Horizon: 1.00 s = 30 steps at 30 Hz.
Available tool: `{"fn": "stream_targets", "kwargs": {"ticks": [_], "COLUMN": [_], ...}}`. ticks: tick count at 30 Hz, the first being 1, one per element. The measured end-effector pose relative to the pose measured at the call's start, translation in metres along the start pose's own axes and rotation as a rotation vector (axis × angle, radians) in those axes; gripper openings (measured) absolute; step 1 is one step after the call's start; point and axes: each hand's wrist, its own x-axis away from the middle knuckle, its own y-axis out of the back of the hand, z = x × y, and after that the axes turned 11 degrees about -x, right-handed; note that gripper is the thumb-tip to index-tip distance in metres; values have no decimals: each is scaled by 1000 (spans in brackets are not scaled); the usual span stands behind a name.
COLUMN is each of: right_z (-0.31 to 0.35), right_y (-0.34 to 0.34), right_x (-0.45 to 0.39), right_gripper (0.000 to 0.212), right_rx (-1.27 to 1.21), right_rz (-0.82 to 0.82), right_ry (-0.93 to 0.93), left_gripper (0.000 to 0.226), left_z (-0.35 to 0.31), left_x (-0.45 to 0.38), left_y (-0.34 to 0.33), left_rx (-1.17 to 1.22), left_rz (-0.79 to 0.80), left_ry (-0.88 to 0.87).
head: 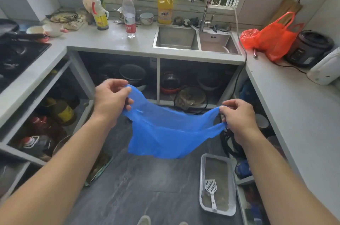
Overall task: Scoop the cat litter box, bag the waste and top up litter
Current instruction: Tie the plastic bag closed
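Note:
A thin blue plastic bag [165, 131] hangs stretched between both hands over the dark tiled floor. My left hand [111, 100] pinches one handle at the upper left. My right hand [238, 119] pinches the other handle, a bit lower on the right. On the floor at the lower right sits a grey rectangular litter box [202, 178] with grey litter in it. A white slotted scoop [211, 190] lies in the litter, its handle pointing toward me.
A U-shaped counter surrounds the floor: stove [16, 57] on the left, double sink [195, 39] ahead, orange bags [272, 38] and a rice cooker [309, 48] on the right. Open shelves below hold pots and bottles. A tilted tray [100, 167] leans at the left shelf.

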Motion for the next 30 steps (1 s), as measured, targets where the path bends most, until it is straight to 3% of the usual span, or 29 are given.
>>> {"fn": "stream_targets", "kwargs": {"ticks": [2, 3, 7, 11, 18, 21, 25, 30], "right_z": [7, 10, 6, 9, 12, 11, 14, 14], "right_y": [6, 10, 14, 4, 9, 7, 1, 6], "right_x": [-2, -3, -2, 9, 9, 14, 19, 15], "right_gripper": [9, 9, 10, 8, 7, 7, 8, 15], "right_rx": [-60, -81, -78, -139, -151, -144, -145, -178], "right_rz": [-34, -41, -58, -5, -45, -13, 85, 103], "right_ry": [35, 57, 1, -33, -84, -102, -83, -110], "left_gripper": [10, 11, 9, 7, 9, 7, 10, 46], "left_z": [-3, 0, 23, 22, 50, 58, 42, 14], "left_x": [-1, -2, 1, 9, -2, 8, 23, 30], "left_y": [8, 12, 20, 14, 20, 20, 12, 15], "left_rx": [40, 26, -30, -41, -145, -206, -278, -259], "left_rz": [-173, -184, -75, -6, -98, -56, 8, 261], "left_ry": [-76, -71, 65, 19, 131, 143, 29, -56]}}
